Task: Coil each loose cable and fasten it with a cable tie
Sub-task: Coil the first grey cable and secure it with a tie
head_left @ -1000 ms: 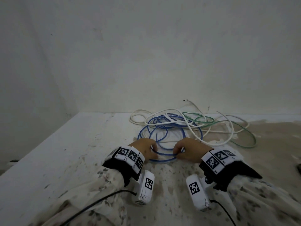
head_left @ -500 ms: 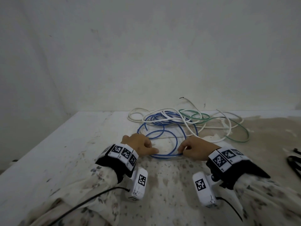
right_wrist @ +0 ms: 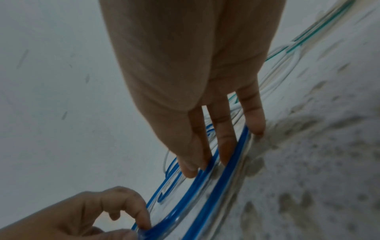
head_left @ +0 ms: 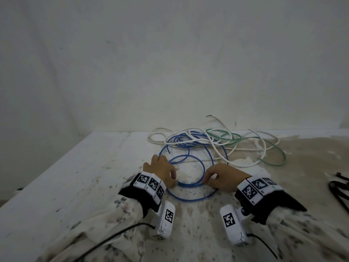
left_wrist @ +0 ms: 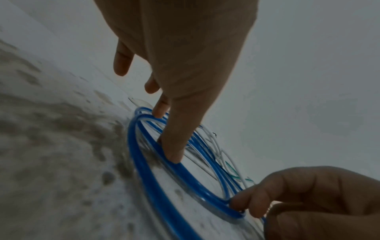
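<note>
A blue cable [head_left: 190, 184] lies in loops on the stained white table [head_left: 94, 176], its far part tangled with a white cable [head_left: 219, 152] and a green cable [head_left: 272, 164]. My left hand [head_left: 174, 183] pinches the near left side of the blue loop. My right hand [head_left: 205, 181] pinches its near right side. A second blue strand curves round in front of both hands. In the left wrist view my thumb presses on the blue cable [left_wrist: 197, 179]. The right wrist view shows my fingertips on the blue cable [right_wrist: 224, 178].
Black cable ties [head_left: 340, 188] lie at the right edge of the table. A plain wall rises just behind the cable pile. The table's left edge runs diagonally at the left, with a drop beyond it.
Both hands have drawn the blue cable toward me, away from the pile. They have moved farther apart, and the blue loop between them is wider. The black ties have come into view.
</note>
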